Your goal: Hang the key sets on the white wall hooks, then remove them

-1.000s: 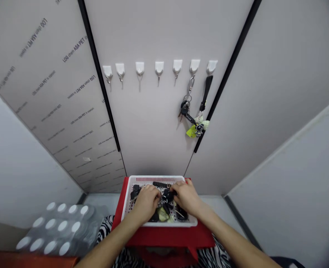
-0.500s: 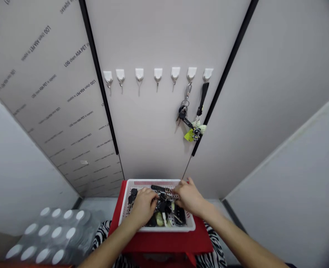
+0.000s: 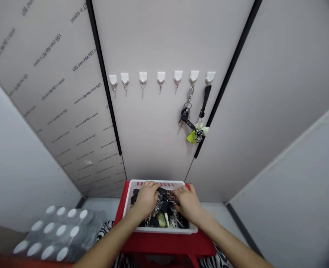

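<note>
A white plastic basket holds a jumble of keys, black key fobs and keychains. My left hand reaches in over the basket's back left part, its fingers closed at the left end of a black strap. My right hand is at the right side, fingers curled near the strap's metal end; what they grip is hidden. In front of the hands lie a yellowish round tag and a white key-like piece. Black items are partly covered by my left hand.
The basket stands on a red surface. On the wall is a row of white hooks; the two rightmost carry a key bunch and a black wrist strap with a green charm. Packed bottles stand at left.
My left hand has moved up toward the back of the basket, onto the black strap's left end. My right hand stays near the right side. The view has shifted slightly.
</note>
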Available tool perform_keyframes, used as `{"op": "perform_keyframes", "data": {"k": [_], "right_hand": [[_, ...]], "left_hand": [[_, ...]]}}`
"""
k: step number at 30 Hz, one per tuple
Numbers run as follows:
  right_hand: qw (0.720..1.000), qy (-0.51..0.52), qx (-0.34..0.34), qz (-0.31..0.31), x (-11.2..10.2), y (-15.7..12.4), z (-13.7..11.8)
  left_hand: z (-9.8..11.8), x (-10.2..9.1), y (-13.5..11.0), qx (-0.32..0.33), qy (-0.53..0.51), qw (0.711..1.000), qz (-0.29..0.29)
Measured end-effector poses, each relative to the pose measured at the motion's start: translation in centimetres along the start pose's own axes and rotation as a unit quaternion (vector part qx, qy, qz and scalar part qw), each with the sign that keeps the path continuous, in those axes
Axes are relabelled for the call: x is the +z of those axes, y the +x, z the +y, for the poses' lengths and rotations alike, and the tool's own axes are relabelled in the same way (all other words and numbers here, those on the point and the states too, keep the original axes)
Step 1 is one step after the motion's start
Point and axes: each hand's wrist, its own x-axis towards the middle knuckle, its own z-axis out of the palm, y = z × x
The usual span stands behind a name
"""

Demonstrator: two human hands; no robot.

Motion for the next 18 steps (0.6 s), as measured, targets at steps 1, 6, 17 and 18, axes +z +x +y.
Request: {"op": "perform_keyframes", "data": {"k": [1,6,17,18], "right_hand": [[1.000,0.001,-0.003,0.015,-0.1,0.0,0.1],[1.000,0.022,-0.022,0.006,-0.4,0.0,0.3],[0.992,0.116,-0.036,0.034,-0.8,0.6,-0.5],[0.987,0.150,-0.033,0.045,-1.0,0.6,-0.4]], "left_hand": [[0.1,0.0,0.5,0.011,0.014,1.000,-0.015],[1.1,-0.2,2.1,0.016,0.109,0.989,-0.095],[0.8,-1.1,1.5,-0.025,-0.117,0.992,-0.031],[0.9,-1.5,1.8,-0.028,-0.167,0.985,-0.019]]}}
